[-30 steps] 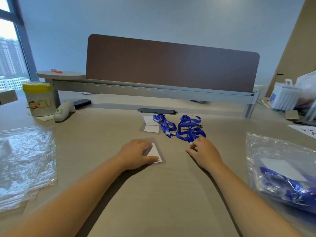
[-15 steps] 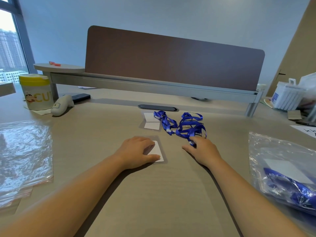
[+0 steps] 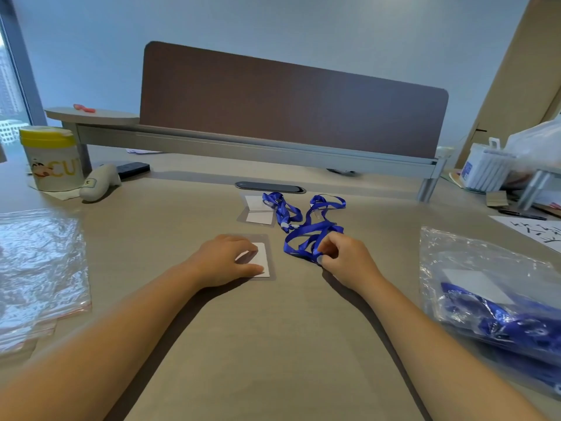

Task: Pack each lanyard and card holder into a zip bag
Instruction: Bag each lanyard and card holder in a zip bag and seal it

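My left hand (image 3: 226, 260) rests on a clear card holder with a white card (image 3: 263, 262) in the middle of the desk, fingers and thumb curled round its near edge. My right hand (image 3: 346, 261) pinches a blue lanyard (image 3: 306, 235) lying loose just right of that holder. A second blue lanyard (image 3: 280, 208) lies behind, beside another card holder (image 3: 258, 212). Empty zip bags (image 3: 39, 268) are stacked at the left. At the right a filled zip bag (image 3: 491, 287) holds a card and blue lanyards.
A yellow-lidded tub (image 3: 53, 159) and a pale handheld device (image 3: 98, 185) stand at the back left. A brown divider panel (image 3: 291, 98) closes the far edge. A box of white items (image 3: 485, 168) and papers (image 3: 537, 232) sit at the right.
My right hand has curled its fingers onto the blue lanyard and drawn it a little toward me. My left hand stays on the card holder.
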Tool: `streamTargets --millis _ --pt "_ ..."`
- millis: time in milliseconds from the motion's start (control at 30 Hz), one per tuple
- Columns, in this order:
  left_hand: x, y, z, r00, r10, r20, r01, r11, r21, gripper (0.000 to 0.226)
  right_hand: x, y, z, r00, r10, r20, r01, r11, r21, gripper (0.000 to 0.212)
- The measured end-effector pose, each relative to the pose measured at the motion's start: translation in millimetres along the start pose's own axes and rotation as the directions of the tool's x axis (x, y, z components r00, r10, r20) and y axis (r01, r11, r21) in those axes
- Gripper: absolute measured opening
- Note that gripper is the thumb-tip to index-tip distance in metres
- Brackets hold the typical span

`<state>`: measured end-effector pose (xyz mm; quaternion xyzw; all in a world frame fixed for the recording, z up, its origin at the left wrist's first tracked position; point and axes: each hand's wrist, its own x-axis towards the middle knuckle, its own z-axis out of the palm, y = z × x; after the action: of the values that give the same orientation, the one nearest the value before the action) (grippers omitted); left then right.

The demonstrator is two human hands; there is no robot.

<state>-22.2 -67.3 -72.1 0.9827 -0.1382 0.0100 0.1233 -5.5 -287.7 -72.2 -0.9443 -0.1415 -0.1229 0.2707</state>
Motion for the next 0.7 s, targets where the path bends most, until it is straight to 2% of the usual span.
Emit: streamTargets --millis 133,400,500,633,700 --pt "-9 -2 -4 0.999 -0.031 0.019 0.031 0.999 0.015 0.045 -6 -25 -15 0.998 0.028 -0.055 -0.016 0.975 0.22 0.011" --pt "-41 -15 -12 0.997 -0.079 0.025 0.079 0.997 0.02 0.039 -7 -93 -61 0.975 -0.139 -0.171 0.202 0.875 0.441 0.025" --pt "-52 -17 -16 0.993 -0.111 0.027 0.112 0.993 -0.038 0.044 -11 -106 -61 0.967 -0.169 -0.189 0.241 0.846 0.476 0.016" --pt "-64 -20 -18 0.988 -0.154 0.025 0.156 0.977 -0.142 0.047 -12 -97 -40 0.98 -0.073 -0.184 0.162 0.83 0.534 0.014" --pt "-68 -21 -17 0.988 -0.151 0.014 0.151 0.971 -0.187 0.047 -14 -86 -24 0.996 -0.021 -0.085 0.057 0.895 0.443 0.015"
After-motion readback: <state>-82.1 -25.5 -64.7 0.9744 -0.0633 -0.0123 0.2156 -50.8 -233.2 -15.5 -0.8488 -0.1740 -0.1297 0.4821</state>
